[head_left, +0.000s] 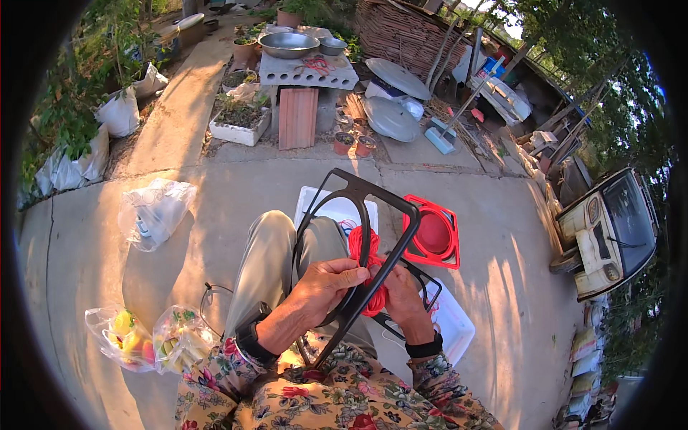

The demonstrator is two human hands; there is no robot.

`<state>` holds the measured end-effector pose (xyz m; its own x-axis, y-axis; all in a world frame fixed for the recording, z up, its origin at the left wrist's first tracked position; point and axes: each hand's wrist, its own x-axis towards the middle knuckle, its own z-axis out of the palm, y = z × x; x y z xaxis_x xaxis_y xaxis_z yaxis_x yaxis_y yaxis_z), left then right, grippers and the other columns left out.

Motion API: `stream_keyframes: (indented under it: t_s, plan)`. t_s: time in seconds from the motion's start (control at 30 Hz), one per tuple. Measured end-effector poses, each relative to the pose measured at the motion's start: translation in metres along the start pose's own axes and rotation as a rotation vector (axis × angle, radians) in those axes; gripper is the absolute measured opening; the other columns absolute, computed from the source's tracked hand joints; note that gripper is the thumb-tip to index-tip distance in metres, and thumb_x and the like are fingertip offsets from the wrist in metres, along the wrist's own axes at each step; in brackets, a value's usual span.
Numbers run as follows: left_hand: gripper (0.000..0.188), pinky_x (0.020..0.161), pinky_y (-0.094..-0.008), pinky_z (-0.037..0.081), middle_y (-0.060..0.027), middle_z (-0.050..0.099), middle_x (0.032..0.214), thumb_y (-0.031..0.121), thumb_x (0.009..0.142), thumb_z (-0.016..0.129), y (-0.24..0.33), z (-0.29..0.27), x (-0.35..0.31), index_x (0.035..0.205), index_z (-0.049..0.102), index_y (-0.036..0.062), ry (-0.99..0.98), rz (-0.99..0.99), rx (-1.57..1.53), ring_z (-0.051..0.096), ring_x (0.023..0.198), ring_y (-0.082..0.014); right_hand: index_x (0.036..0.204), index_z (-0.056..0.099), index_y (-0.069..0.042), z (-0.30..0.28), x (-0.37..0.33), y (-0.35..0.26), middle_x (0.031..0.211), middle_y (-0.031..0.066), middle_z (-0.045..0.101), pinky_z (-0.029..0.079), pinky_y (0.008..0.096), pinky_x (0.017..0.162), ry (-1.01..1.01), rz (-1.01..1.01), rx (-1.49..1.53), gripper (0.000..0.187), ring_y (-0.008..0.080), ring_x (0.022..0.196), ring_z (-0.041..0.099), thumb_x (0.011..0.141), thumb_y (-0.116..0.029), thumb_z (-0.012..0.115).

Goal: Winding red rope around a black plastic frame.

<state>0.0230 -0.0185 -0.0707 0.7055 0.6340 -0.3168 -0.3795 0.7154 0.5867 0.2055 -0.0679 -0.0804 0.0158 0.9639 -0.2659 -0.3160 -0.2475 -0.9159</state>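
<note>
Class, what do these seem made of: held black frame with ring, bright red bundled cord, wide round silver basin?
Frame: plastic or coated metal; its smooth satin sheen fits both. Cord: probably synthetic; vivid thin strands, finish unclear. Basin: likely metal; grey shine.

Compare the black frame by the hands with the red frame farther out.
Pose: the black frame is tilted up over the lap; the red frame looks roughly flat beyond.
Contact: the left hand is on the black frame; neither hand touches the red frame.
Cord: red cord bunches against the black frame, none visibly on the red frame.
Shared: angular outline, rounded ring inside.
</note>
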Motion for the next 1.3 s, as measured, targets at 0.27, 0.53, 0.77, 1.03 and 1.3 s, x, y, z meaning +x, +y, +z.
stream_keyframes:
  t_s: [0.27,0.53,0.77,1.03,1.3]
  plan:
    - [0.029,0.073,-0.0243,0.05,-0.0046,0.068,0.095,0.02,0.088,0.074,0.006,0.002,-0.001,0.107,0.069,-0.0016,0.112,0.014,0.142,0.063,0.085,-0.0106,0.124,0.054,0.0,-0.034,-0.008,0.016,0.113,0.0125,0.065,0.054,0.0415,0.087,0.174,-0.037,0.518,0.04,0.0239,0.096,0.065,0.098,-0.03,0.05]
    - [0.027,0.069,-0.0311,0.055,-0.0046,0.066,0.084,0.029,0.091,0.069,0.006,-0.012,-0.017,0.1,0.066,0.0028,0.152,0.055,0.09,0.067,0.076,-0.0171,0.12,0.054,-0.004,-0.066,-0.036,-0.019,0.102,0.0079,0.062,0.051,0.0426,0.08,0.266,-0.289,0.615,0.039,0.0212,0.088,0.06,0.096,-0.035,0.057]
    - [0.027,0.065,-0.0294,0.056,-0.0032,0.066,0.085,0.023,0.094,0.066,0.039,-0.045,-0.049,0.105,0.067,-0.0007,0.118,0.135,0.022,0.064,0.073,-0.0128,0.125,0.052,-0.002,-0.079,-0.048,-0.057,0.088,0.0021,0.053,0.042,0.0343,0.069,-0.066,-0.587,0.699,0.042,0.0151,0.074,0.049,0.099,-0.034,0.054]
    - [0.03,0.069,-0.0354,0.061,-0.0045,0.066,0.08,0.019,0.093,0.065,0.058,-0.064,-0.082,0.117,0.064,-0.0001,0.266,0.211,0.146,0.066,0.071,-0.0161,0.127,0.049,0.001,-0.095,-0.051,-0.055,0.083,0.0022,0.048,0.04,0.0302,0.06,-0.129,-0.639,0.603,0.042,0.0124,0.066,0.046,0.099,-0.031,0.052]
    - [0.022,0.068,-0.0374,0.063,-0.0112,0.068,0.08,0.012,0.091,0.067,0.067,-0.057,-0.087,0.107,0.065,-0.0026,0.492,0.242,0.239,0.069,0.071,-0.0206,0.124,0.048,0.001,-0.05,-0.027,-0.012,0.084,0.0068,0.055,0.046,0.0295,0.062,-0.021,-0.367,0.404,0.048,0.0156,0.069,0.054,0.087,-0.026,0.062]
